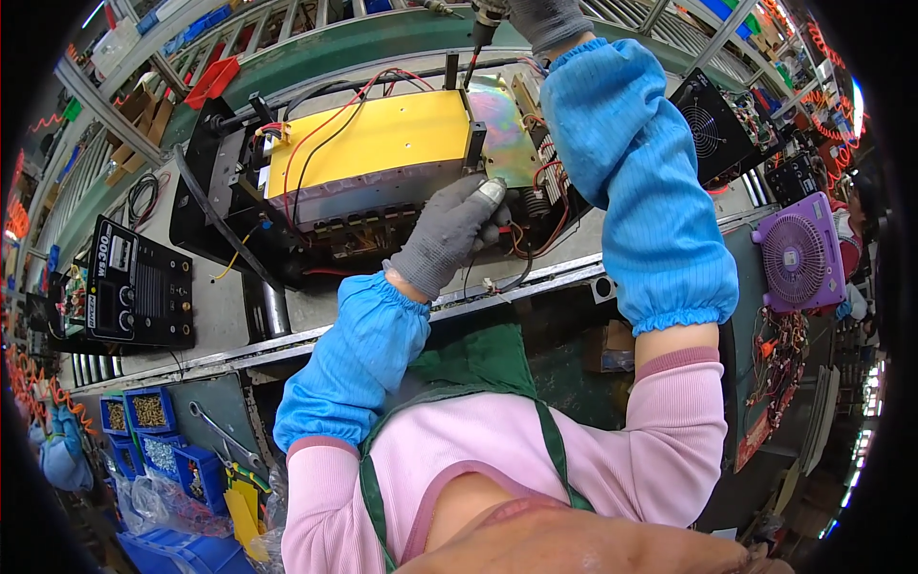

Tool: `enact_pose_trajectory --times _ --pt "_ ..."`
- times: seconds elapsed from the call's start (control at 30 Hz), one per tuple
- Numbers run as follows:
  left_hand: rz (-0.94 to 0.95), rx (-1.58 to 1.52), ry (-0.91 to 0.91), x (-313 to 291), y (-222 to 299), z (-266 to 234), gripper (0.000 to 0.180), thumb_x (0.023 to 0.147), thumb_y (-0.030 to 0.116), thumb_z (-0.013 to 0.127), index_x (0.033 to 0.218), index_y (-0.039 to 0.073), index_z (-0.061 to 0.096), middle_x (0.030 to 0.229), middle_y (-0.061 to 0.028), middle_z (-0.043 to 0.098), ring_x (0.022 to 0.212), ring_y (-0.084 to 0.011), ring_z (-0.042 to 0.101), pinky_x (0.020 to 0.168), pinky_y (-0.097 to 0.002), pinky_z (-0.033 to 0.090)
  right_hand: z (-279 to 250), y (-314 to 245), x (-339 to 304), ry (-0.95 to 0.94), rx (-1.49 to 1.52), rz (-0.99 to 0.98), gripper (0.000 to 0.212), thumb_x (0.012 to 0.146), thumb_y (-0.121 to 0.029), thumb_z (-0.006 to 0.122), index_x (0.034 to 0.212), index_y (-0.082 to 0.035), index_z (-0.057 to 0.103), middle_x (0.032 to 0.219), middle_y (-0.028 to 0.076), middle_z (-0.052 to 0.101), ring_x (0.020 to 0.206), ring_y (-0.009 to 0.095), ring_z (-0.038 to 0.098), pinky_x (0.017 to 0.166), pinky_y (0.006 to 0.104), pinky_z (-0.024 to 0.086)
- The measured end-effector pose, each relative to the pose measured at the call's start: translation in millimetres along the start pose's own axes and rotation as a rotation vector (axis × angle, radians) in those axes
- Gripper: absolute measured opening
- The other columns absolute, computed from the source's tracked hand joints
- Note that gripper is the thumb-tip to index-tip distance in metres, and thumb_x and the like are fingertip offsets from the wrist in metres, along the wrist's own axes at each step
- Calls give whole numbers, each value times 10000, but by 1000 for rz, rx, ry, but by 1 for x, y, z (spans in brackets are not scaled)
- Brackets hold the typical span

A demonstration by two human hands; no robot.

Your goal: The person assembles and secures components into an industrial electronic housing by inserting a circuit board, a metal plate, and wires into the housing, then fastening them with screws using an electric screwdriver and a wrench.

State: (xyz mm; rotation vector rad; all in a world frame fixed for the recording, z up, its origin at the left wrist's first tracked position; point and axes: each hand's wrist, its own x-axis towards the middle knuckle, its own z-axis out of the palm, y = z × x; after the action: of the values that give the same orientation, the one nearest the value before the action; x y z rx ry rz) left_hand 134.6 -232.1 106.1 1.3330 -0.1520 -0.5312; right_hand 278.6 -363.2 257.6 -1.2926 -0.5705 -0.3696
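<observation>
Grey gloves (pixel 440 234), blue gathered oversleeves (pixel 650 182), pink top (pixel 669 421), probably a green apron (pixel 478 359).

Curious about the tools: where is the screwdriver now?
In the head view, the screwdriver is at the top edge, just right of centre, in the right hand, bit pointing down beside the yellow panel.

The open machine (pixel 382 143) lay before the left hand (pixel 445 230), a control panel (pixel 153 292) left of it; right of the right hand (pixel 550 21) stood a fan (pixel 796 256), its support unclear.
</observation>
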Motion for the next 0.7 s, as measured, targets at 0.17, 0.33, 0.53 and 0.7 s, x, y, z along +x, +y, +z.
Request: enact_pose_trajectory --times 0.17,0.33,0.53,0.7 --pt "2 15 -12 2 0 1 310 994 324 510 1087 53 626 804 39 560 644 -38 475 516 -170 368 -8 17 12 107 51 -91 53 797 -57 634 836 -41 602 615 69 603 408 120 503 366 267 371" --pt "4 6 5 -1 1 0 294 994 333 509 1058 73 628 815 35 583 647 -38 478 523 -172 373 -6 4 4 30 -69 25 154 788 -45 648 936 -30 605 623 78 612 423 127 521 378 262 381" --pt "17 36 4 -1 1 0 327 993 347 507 1078 58 633 811 36 576 647 -41 478 531 -174 374 -3 8 4 87 -3 -67 183 781 -34 661 955 -26 602 656 65 620 466 137 565 407 266 421" --pt "17 28 -6 0 1 1 330 992 347 509 1085 55 634 811 37 575 648 -41 478 535 -175 376 -17 26 18 114 -24 -165 213 782 -43 668 988 -24 616 692 47 625 537 156 620 488 282 493"
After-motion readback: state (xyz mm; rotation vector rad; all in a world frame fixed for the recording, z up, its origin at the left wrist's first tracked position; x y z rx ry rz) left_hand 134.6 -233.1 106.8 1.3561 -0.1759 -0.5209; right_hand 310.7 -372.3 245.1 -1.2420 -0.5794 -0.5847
